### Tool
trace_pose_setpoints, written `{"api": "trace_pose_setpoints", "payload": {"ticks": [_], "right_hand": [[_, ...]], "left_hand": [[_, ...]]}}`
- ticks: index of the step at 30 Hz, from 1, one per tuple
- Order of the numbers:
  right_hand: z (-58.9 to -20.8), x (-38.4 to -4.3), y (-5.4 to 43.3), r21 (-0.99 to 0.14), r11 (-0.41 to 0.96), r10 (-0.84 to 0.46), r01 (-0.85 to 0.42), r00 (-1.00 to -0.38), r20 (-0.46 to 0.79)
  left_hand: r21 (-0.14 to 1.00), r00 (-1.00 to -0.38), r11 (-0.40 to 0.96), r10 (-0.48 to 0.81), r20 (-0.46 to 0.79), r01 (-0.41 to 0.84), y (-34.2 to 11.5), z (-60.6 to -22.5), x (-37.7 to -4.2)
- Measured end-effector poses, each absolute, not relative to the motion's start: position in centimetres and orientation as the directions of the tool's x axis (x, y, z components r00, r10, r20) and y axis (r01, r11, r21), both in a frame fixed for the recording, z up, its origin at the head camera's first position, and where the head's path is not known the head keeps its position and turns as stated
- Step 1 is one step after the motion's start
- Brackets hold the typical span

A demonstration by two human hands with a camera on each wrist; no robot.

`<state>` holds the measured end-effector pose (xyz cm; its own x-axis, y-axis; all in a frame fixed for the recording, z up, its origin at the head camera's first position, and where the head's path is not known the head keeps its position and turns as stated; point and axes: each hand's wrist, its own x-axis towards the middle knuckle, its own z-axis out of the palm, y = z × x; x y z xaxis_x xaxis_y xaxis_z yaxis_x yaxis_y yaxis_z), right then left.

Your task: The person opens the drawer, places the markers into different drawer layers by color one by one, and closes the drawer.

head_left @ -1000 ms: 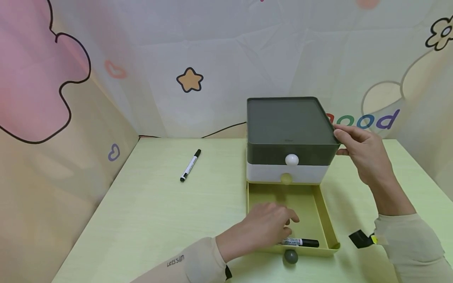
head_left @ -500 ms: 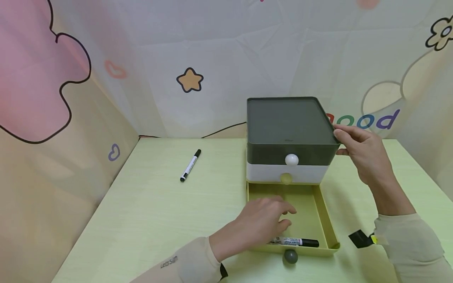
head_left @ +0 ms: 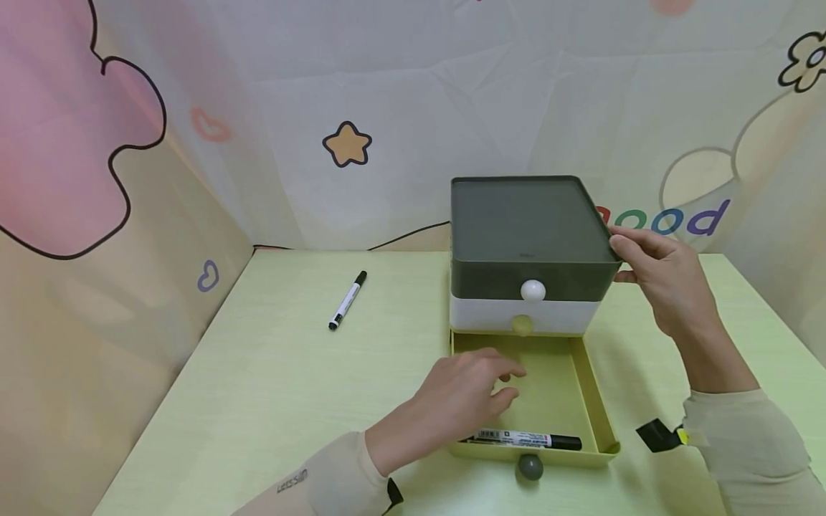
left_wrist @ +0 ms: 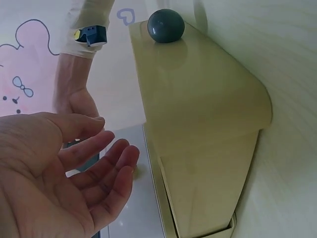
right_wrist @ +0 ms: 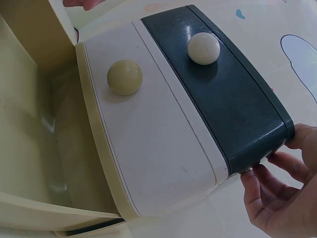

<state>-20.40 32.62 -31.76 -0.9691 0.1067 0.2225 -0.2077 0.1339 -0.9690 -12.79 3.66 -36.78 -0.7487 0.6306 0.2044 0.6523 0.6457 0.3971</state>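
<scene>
A desktop drawer box point(head_left: 529, 222) with a dark grey top tier, a white middle and a yellow-green bottom stands on the table. Its bottom drawer point(head_left: 555, 373) is pulled out, and a black-capped marker point(head_left: 516, 438) lies along the inside of the drawer's front. My left hand point(head_left: 452, 394) hovers over the drawer's left side, fingers loosely bent and holding nothing; the left wrist view shows the bare palm. With thumb and fingers, my right hand point(head_left: 671, 283) grips the front right corner of the grey tier. A grey round knob point(left_wrist: 166, 26) sits on the drawer front.
Another marker point(head_left: 347, 301) lies on the table point(head_left: 271, 387) left of the box. A printed cloth point(head_left: 400, 186) hangs behind, with a thin dark cable point(head_left: 409, 235) along its foot. White point(right_wrist: 203, 48) and yellow point(right_wrist: 125, 77) knobs jut from the upper tiers.
My left hand has drawn left and slightly up from the marker in the drawer, uncovering more of it. My right hand stays at the box's corner.
</scene>
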Motion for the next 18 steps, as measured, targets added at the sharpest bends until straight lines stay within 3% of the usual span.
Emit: {"api": "trace_pose_setpoints", "payload": {"ticks": [6, 18], "right_hand": [[-31.7, -20.4, 32.8, -0.975, 0.048, 0.085, -0.219, -0.971, 0.222], [-31.7, -20.4, 32.7, -0.974, 0.053, 0.084, -0.221, -0.971, 0.225]], "left_hand": [[0.414, -0.764, 0.65, 0.603, 0.229, 0.637, 3.0, -36.6, -12.8], [0.49, -0.799, 0.636, 0.53, 0.285, 0.597, 1.7, -36.5, -13.0]]}}
